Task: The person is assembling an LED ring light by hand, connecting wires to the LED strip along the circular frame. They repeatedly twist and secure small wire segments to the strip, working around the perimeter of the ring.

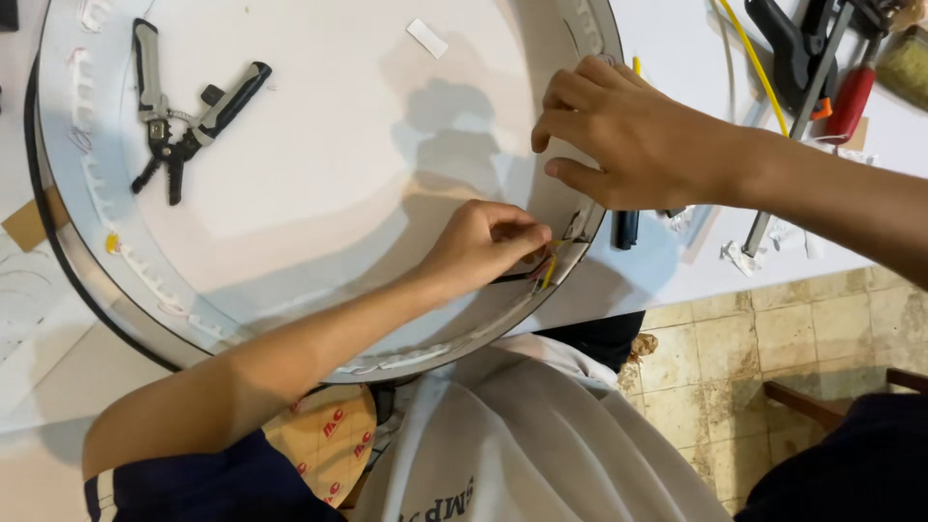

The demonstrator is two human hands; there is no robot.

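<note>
A large round white panel (pixel 319 145) with a metal rim and a strip of white clips along its inner edge lies on the table. My left hand (pixel 483 242) pinches thin yellow wires (pixel 549 274) at the rim's lower right. My right hand (pixel 628 130) rests with curled fingers on the rim just above, pressing on its edge. A wire stripper with black and grey handles (pixel 184 121) lies on the panel's upper left, away from both hands.
A yellow cable (pixel 749 53), a black clamp (pixel 797 43), a red-handled tool (pixel 851 97) and a metal rod (pixel 788 145) lie on the white table at the upper right. A tape roll (pixel 324 435) sits below the panel. Tiled floor (pixel 773 358) shows at the right.
</note>
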